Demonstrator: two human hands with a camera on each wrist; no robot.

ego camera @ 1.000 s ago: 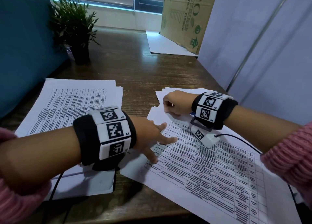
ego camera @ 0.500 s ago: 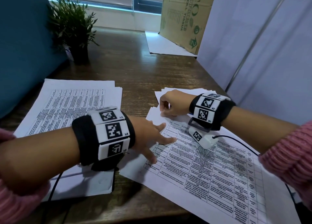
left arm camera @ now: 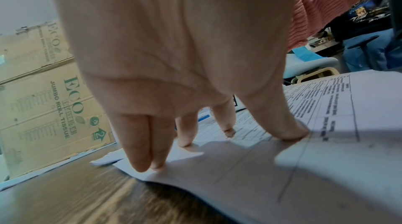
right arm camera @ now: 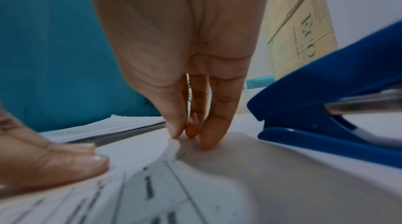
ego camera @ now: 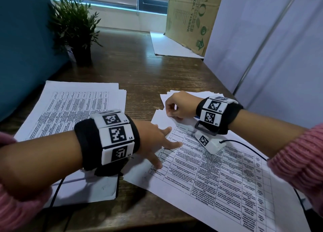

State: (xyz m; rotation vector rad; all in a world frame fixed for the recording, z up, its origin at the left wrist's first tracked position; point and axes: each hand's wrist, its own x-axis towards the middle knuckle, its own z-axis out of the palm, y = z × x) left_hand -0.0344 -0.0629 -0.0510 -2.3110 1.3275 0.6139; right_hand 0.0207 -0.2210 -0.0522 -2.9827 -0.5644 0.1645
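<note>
I see a printed sheet lying flat on top of a loose pile on the right side of the desk. It lies slanted. Its long way runs from the far left, by my right hand, toward me and off to the right. The head of its table is at the far end. My left hand is on the left part of the sheet with its grip apart. The fingers are spread out straight and their tips press down on the paper. The grip of my right hand is pinched together on the far left corner of the sheet, and that corner is lifted a little and bent. A blue stapler sits just beside that hand, on the papers. The left long edge of the sheet sticks out over bare wood, close to another pile of papers. A white panel stands near the right edge of the desk, so there is little room on that side. Past the two piles the wood is bare up to a plant and a cardboard box.
</note>
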